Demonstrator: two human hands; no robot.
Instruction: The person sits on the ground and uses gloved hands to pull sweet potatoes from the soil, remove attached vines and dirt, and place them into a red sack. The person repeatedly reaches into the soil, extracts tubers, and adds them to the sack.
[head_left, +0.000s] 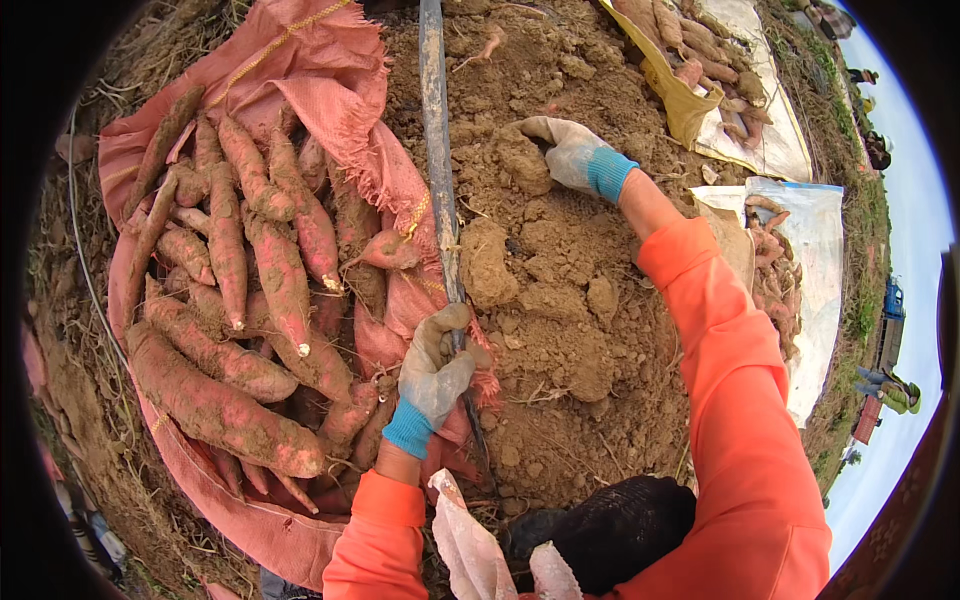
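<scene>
My left hand (433, 369), in a dirty grey work glove with a blue cuff, is closed around a mud-streaked black hose or pipe (436, 135). Beside it lies a pink woven sack (337, 112), spread wide and heaped with soil-covered sweet potatoes (225, 367). One small sweet potato (390, 250) rests on the fold nearest the hose. My right hand (574, 154), gloved the same way, reaches out over the loose earth. Its curled fingers touch a large soil clod (521, 161); whether they grip it is unclear.
More sweet potatoes (705, 49) spill from a yellow sack (667, 90) at upper right. Another pile (776, 277) lies on a white sack (821, 300). Clods (487, 266) cover the ground before me. A person (892, 391) and a truck (890, 330) are far off.
</scene>
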